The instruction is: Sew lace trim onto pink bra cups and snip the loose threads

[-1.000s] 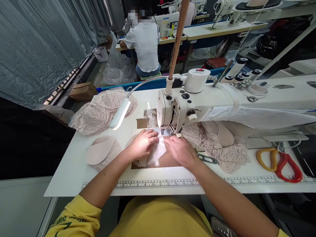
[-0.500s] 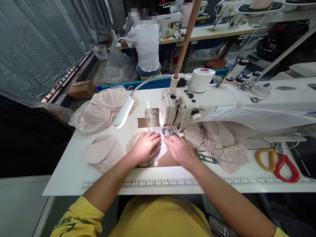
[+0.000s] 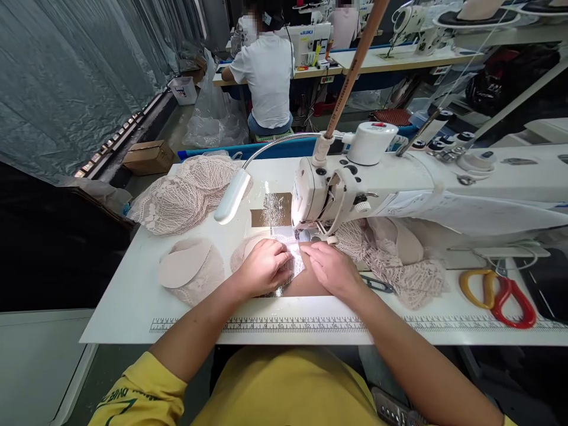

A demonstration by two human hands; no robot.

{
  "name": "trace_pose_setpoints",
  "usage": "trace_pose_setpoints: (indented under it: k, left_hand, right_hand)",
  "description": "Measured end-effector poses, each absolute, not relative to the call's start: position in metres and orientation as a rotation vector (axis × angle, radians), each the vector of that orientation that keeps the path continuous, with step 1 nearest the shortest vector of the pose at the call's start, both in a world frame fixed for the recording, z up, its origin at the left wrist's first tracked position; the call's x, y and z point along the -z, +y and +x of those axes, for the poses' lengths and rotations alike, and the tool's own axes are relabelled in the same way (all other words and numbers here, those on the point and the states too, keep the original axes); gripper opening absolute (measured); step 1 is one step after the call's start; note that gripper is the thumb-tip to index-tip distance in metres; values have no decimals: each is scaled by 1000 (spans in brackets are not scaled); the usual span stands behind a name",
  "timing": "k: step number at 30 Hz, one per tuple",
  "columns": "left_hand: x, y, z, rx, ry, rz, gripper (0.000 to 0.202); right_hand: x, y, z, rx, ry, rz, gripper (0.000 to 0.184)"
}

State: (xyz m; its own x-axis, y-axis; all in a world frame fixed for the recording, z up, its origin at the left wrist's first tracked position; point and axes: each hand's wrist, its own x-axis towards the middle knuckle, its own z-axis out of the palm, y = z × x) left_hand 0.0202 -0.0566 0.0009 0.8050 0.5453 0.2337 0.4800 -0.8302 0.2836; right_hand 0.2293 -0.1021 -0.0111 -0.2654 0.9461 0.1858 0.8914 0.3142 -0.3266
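Note:
At the white sewing machine [image 3: 306, 192], a pale pink lace fabric piece [image 3: 296, 266] lies under the lit needle area. My left hand [image 3: 265, 267] is on the lace, fingers bent and closed on it just left of the presser foot. My right hand [image 3: 335, 269] has its fingers together, their tips at the lace's right edge close to the needle; whether they pinch it is partly hidden. A lined cup piece [image 3: 189, 266] rests left of my left arm. More lace fabric [image 3: 412, 281] lies right of my right hand, beside small dark thread snips [image 3: 377, 284].
A heap of lace cups [image 3: 186, 192] sits at the table's back left, below a gooseneck lamp [image 3: 233, 196]. Scissors with yellow and red handles [image 3: 497, 296] lie at right. A printed ruler [image 3: 288, 325] runs along the front edge. A person in white [image 3: 268, 80] sits ahead.
The camera view has shifted slightly, so the machine and table appear a little further right. My hands stay by the needle, the right fingertips slightly more apart from the left.

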Motion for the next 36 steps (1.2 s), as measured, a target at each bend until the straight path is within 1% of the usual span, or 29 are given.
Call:
trace_pose_setpoints:
  k: [2,6,10,12,16,19,21,26,36]
  left_hand:
    - [1,-59,20,-455,837,2775,21]
    - [4,-60,22,-451,883,2787,25]
    - [2,-60,23,-442,926,2703,20]
    - [0,-59,21,-451,930,2645,19]
    - [-5,-55,14,-489,869,2525,16]
    - [-5,-53,11,-485,750,2516,14]
    - [-4,-53,11,-444,665,2602,15]
    - [2,-56,14,-321,617,2870,27]
    - [12,-57,15,-281,594,3025,29]
  right_hand:
    - [3,-107,234,-279,-2232,-1662,38]
    - [-12,-120,240,-381,-2299,-1652,35]
    - [-9,-134,236,-414,-2348,-1563,35]
    - [-1,-138,231,-362,-2370,-1525,35]
    - [14,-145,220,-155,-2420,-1553,38]
    - [19,-148,216,-72,-2421,-1571,39]
    - [20,-149,217,-48,-2417,-1567,38]
    - [23,-150,218,13,-2411,-1544,37]
    - [22,-152,217,5,-2404,-1564,38]
